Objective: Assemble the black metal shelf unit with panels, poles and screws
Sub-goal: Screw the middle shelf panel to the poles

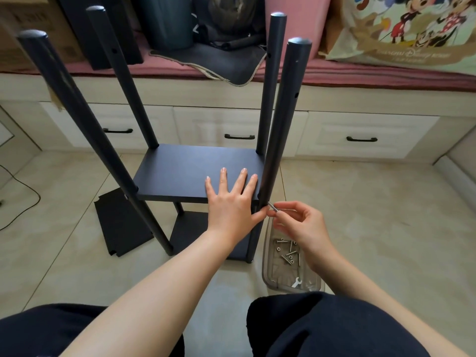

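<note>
The black shelf unit stands on the floor with four upright poles. A black panel point(180, 171) sits partway up the poles, and a lower panel point(188, 228) lies beneath it. My left hand point(230, 199) rests flat with straight fingers on the upper panel's near right corner, its thumb by the near right pole point(283, 124). My right hand point(298, 222) pinches a silver screw point(272, 206) whose tip meets that pole just below the panel's edge.
A clear plastic tray point(273, 276) holding several screws and a small wrench point(297, 282) sits on the tiled floor by my right knee. A loose black panel point(121, 222) lies on the floor to the left. White drawers point(360, 137) and a pink-cushioned bench stand behind.
</note>
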`<action>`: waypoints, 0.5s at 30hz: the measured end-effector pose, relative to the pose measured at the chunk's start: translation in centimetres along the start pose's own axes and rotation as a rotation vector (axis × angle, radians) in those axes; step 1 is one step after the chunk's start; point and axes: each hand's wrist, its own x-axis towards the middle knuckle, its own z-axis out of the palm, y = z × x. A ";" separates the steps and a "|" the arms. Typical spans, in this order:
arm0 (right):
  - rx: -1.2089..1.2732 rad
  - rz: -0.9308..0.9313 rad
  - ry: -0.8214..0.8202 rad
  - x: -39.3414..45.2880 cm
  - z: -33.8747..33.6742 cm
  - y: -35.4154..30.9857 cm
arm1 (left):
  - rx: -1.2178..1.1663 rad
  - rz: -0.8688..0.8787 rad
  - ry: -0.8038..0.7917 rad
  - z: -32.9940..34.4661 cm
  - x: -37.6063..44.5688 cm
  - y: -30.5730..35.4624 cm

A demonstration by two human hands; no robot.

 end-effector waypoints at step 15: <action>-0.102 -0.082 -0.056 0.8 0.0 -0.3 | 0.020 0.038 0.024 -0.3 -0.5 -0.3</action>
